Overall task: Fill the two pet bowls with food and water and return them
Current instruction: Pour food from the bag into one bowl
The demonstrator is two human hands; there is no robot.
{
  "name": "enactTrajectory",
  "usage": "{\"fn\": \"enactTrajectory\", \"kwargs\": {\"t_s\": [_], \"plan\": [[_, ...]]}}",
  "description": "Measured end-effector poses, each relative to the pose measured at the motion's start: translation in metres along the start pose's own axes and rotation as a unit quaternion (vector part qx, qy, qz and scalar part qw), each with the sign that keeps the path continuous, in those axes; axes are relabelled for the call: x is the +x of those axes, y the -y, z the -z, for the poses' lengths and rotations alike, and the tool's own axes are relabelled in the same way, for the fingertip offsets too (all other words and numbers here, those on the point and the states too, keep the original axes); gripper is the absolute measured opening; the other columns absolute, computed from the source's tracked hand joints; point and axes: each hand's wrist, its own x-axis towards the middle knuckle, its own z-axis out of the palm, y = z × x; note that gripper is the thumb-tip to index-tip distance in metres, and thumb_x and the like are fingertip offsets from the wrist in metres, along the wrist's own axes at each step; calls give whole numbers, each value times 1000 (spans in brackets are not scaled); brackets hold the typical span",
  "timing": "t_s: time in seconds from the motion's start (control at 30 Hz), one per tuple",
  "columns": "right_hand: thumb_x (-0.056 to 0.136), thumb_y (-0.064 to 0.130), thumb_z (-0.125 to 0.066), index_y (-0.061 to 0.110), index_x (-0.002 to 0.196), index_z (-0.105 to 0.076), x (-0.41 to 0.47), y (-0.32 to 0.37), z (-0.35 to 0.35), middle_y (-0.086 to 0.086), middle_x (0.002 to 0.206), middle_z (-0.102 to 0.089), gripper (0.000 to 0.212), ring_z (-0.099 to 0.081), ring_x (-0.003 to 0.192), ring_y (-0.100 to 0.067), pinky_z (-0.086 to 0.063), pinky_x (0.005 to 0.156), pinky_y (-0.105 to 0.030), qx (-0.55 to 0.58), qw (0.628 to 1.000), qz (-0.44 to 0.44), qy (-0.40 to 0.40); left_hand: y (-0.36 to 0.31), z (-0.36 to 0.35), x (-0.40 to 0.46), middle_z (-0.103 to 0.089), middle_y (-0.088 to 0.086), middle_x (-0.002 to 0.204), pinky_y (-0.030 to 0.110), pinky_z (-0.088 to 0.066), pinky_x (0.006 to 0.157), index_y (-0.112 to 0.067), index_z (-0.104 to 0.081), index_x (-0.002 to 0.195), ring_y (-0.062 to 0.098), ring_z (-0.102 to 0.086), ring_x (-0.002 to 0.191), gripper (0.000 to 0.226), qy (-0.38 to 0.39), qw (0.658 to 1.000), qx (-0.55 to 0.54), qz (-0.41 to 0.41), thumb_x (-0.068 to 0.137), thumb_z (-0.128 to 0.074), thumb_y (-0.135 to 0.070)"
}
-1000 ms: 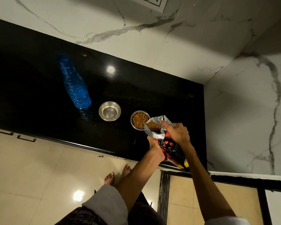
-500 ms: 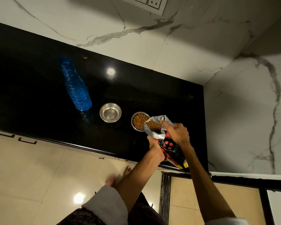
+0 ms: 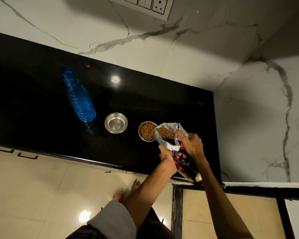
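So the counter (image 3: 41, 118) here is a glossy black stone slab tucked into a corner, with white marble-look walls behind it and to the right, grey veins running all over them. There's a white switch plate (image 3: 141, 6) with a socket up on the back wall. The ceiling light bounces off the black top as a bright spot, and again off the cream floor tiles (image 3: 33, 187) below. You can see the person's bare feet down there too, plus a grey sleeve pushed up on the left arm.

On the counter, left to right: a blue plastic water bottle (image 3: 78, 95) standing up, then a steel bowl (image 3: 116, 122) that looks like it holds just a little clear liquid or nothing, honestly can't tell. Right next to that, a bit apart, sits the second steel bowl (image 3: 146, 131), and that one's full of brown kibble.

The food bag (image 3: 178, 149) is tipped over the kibble bowl, silver lining showing at the open mouth, kibble sitting right at the lip, which overlaps the bowl's right rim. Dark bag with red print and a yellow bit at the bottom. The left hand (image 3: 166, 156) grips the bag from underneath, around its side, and the right hand (image 3: 191, 144) is clamped on top near the opening, fingers pinching the foil edge.
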Motion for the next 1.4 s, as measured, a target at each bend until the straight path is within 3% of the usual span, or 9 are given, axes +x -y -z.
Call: {"fn": "enactTrajectory", "kwargs": {"t_s": [0.23,0.43,0.73,0.83,1.0,1.1,1.17,1.3,1.4], "plan": [[94,68,-59,21,141,-63,-6,1,7,-10,140,-65,66,-58,130,-33,-47,110,-50,61,998,11,-10,-1,-1,2,-48,17,154,56,-40,116,-19,-44,154,39,-49,138,73,-23,998,47,-32,102,-30,-68],[83,79,-55,26,125,-73,-10,2,11,0,120,-75,69,-68,114,-23,-55,102,-49,135,990,17,-22,-5,-5,0,-44,17,157,56,-39,115,-20,-38,156,40,-47,139,71,-37,994,82,-68,102,-35,-65],[85,81,-58,37,113,-77,3,-9,14,14,103,-78,56,-72,102,-4,-60,96,-43,231,971,22,-53,-8,-17,0,-24,13,168,52,-29,120,-22,-29,161,36,-30,151,66,-62,975,172,-128,107,-28,-59],[88,77,-58,42,114,-75,5,-13,14,16,110,-78,47,-71,107,-4,-60,98,-44,274,959,36,-62,-8,-21,6,-34,13,163,53,-34,119,-23,-39,156,37,-37,146,62,-54,965,197,-165,107,-31,-59],[94,66,-59,33,124,-74,11,-25,11,11,117,-77,47,-71,113,-8,-59,100,-45,342,934,56,-82,-7,-25,13,-57,10,141,56,-46,110,-27,-52,145,33,-55,129,53,-32,942,250,-222,105,-35,-58],[98,60,-58,41,121,-74,15,-30,9,7,120,-76,33,-71,115,-12,-59,98,-42,378,918,77,-92,-8,-28,18,-64,9,133,55,-50,107,-25,-59,138,31,-61,123,49,-20,933,271,-237,106,-39,-55],[101,55,-57,33,126,-73,18,-35,9,3,122,-76,37,-71,116,-15,-59,98,-43,395,910,82,-93,-10,-30,21,-66,9,130,54,-50,106,-24,-61,137,31,-62,122,47,-9,924,287,-252,105,-42,-54],[105,45,-56,14,127,-72,30,-48,10,-9,118,-77,41,-72,114,-26,-60,97,-51,433,893,71,-97,-14,-43,21,-68,4,128,51,-50,107,-28,-63,136,26,-63,120,72,15,906,320,-279,81,-47,-71],[103,38,-57,18,122,-74,37,-51,15,-10,117,-77,32,-73,112,-27,-63,90,-40,478,871,58,-97,-19,-56,20,-68,3,128,49,-51,106,-26,-61,139,24,-63,121,76,33,876,371,-307,80,-41,-70]]}}
